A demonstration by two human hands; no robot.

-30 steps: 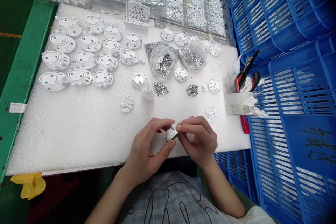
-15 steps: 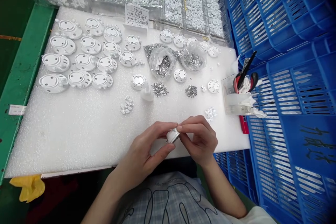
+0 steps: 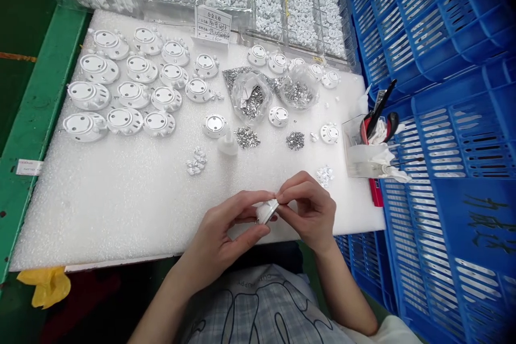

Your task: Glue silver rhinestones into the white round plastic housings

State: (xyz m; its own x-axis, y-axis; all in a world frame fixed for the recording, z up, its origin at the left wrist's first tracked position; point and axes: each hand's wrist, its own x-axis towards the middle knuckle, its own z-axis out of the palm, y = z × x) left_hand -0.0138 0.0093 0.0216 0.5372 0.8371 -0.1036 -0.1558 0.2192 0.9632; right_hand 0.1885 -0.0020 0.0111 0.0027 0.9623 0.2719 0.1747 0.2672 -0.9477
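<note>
A small white part (image 3: pixel 266 210) is between my hands near the front edge of the white foam sheet (image 3: pixel 133 193). My left hand (image 3: pixel 228 231) grips it from the left with thumb and fingers. My right hand (image 3: pixel 308 207) pinches at its upper right edge; anything small between those fingertips is hidden. Beyond my hands lie two heaps of small metal pieces, a left one (image 3: pixel 247 138) and a right one (image 3: pixel 295 141). A white squeeze bottle (image 3: pixel 228 144) stands beside the left heap. Small white pieces lie in a left pile (image 3: pixel 196 162) and a right pile (image 3: pixel 324 176).
Rows of white oval parts (image 3: pixel 124 120) cover the sheet's back left. Behind stand clear trays (image 3: pixel 169 11) of white pieces and a paper label (image 3: pixel 212 26). At right are a clear box (image 3: pixel 358 164) with pliers (image 3: pixel 379 113) and blue crates (image 3: pixel 447 140).
The white part has tilted between my hands, showing more of its pale side. My right hand's fingers have shifted slightly at its upper edge. The whole view has moved a little.
</note>
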